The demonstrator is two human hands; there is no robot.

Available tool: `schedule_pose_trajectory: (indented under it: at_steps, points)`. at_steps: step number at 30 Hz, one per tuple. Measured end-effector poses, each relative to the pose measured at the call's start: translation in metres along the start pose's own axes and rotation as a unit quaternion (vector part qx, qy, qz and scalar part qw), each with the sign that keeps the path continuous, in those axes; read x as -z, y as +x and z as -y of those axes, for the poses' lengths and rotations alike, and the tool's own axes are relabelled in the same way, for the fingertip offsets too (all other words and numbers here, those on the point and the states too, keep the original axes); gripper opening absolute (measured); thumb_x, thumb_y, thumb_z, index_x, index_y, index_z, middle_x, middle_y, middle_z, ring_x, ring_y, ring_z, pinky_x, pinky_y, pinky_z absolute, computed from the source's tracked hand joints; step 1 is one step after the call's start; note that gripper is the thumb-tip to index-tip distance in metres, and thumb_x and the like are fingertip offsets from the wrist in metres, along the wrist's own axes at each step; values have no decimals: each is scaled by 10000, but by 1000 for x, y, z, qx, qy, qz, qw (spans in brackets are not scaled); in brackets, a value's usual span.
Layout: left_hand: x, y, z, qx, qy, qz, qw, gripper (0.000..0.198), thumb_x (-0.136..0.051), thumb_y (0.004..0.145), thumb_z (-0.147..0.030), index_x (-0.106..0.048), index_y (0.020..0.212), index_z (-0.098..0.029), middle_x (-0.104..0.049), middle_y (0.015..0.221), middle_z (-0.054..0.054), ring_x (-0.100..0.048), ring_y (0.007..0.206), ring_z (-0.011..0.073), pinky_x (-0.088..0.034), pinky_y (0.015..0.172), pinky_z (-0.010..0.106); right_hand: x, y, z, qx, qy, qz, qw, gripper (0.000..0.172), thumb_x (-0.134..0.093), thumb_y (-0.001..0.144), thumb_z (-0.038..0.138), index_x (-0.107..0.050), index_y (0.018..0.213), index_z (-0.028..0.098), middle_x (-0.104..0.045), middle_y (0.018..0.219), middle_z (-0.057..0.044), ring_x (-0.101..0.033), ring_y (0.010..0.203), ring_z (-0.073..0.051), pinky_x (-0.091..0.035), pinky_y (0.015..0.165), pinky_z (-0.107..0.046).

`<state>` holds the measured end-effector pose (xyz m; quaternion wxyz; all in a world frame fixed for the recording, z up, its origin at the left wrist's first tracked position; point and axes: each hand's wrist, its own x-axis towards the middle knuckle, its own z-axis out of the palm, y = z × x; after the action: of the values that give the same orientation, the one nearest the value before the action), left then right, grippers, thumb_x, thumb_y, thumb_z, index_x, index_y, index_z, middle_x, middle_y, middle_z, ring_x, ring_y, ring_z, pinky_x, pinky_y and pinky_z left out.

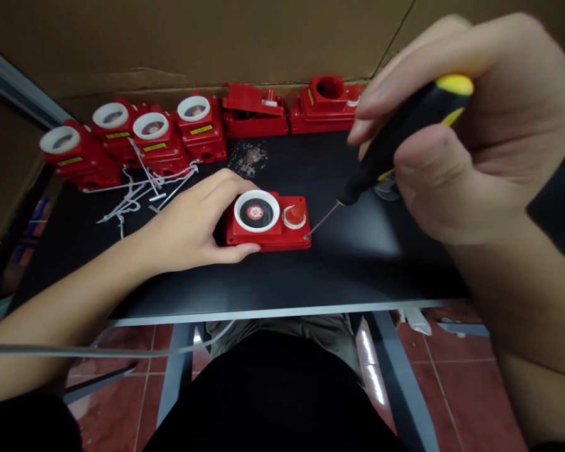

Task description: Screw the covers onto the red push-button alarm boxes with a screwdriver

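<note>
Red box unit, the one in hand, lay near the middle of the black table, its white-ringed window facing up. The left hand was curled around the unit's left end, thumb along the near side. The right hand gripped a screwdriver over the table's right part, the tip at a screw in the cover's near right corner.

The cover appeared seated, so the work seemed to have reached its corner fixing; how tight that screw was could not be told, and the fingers hid part of the left end. Four ringed units with yellow labels stood at the table's back left; no such label showed on the held one. By the table's back edge, one box had its lid tilted open and another box showed no white ring, so both looked unfinished.
</note>
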<state>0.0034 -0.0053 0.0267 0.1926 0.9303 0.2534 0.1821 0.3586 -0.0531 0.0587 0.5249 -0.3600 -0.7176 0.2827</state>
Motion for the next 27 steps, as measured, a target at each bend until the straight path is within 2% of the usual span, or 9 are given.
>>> schedule_pose_trajectory:
  at_steps: [1,3,7,11,15,18,20,24,27]
  points:
    - [0,0,0,1,1,2,1000,707,-877,1128,-740,-702,1627,-270,-814,1573,159,-788,1304,419,-749,1169,711,3,-1,3,28,-26,-8,999,304,-928,1092,785,-979,1334,608,-846,1346,13,-861,1366,-349,-778,1355,-571]
    - [1,1,-1,0,2,4,1000,713,-859,1135,-756,-705,1623,-260,-814,1570,163,-790,1305,419,-746,1175,704,7,-1,9,77,-82,-26,993,324,-935,1069,807,-997,1338,638,-854,1268,-27,-837,1365,-393,-806,1317,-593]
    - [1,0,-2,0,11,3,1000,702,-824,1167,-734,-710,1619,-209,-819,1549,181,-810,1336,413,-738,1201,623,5,2,15,68,-52,11,996,385,-1034,1028,767,-1004,1366,585,-864,1183,11,-863,1066,-263,-874,905,-434]
    - [0,-1,-3,10,14,-2,1000,692,-847,1158,-727,-729,1613,-219,-829,1542,184,-832,1354,419,-716,1221,565,-3,6,20,80,94,48,991,322,-1053,1029,417,-995,1344,454,-930,1265,35,-947,1041,-202,-777,670,-262]
    - [0,-1,-4,17,8,-3,1000,672,-861,1143,-723,-744,1598,-243,-837,1529,182,-839,1342,425,-712,1215,565,-4,5,25,56,103,23,993,239,-1031,988,311,-961,1213,347,-896,1262,-31,-969,1042,-247,-571,381,-195]
    - [0,-1,-4,19,8,-2,1000,677,-864,1141,-710,-746,1610,-236,-836,1529,187,-839,1344,427,-710,1220,565,-2,5,24,29,160,52,985,237,-979,1054,230,-935,1256,345,-876,1280,-10,-890,819,-164,-572,337,-225]
    - [0,-1,-3,19,6,-4,1000,691,-874,1133,-718,-749,1614,-238,-836,1527,188,-838,1345,432,-710,1225,573,-1,6,23,30,180,78,980,214,-1018,1091,305,-918,1273,355,-872,1299,30,-805,684,-98,-577,344,-220]
    - [-2,-1,-2,13,3,-8,1000,712,-880,1126,-744,-754,1614,-240,-835,1531,187,-837,1358,437,-711,1239,578,1,10,24,12,157,47,986,372,-1208,919,504,-933,1125,361,-821,1138,56,-729,613,-55,-500,329,-204]
    - [-2,-1,-3,20,6,-9,1000,713,-877,1124,-746,-753,1616,-245,-832,1534,181,-836,1367,432,-709,1248,568,1,11,31,18,96,13,995,355,-1246,840,525,-967,1013,392,-750,935,30,-652,589,-97,-413,280,-269]
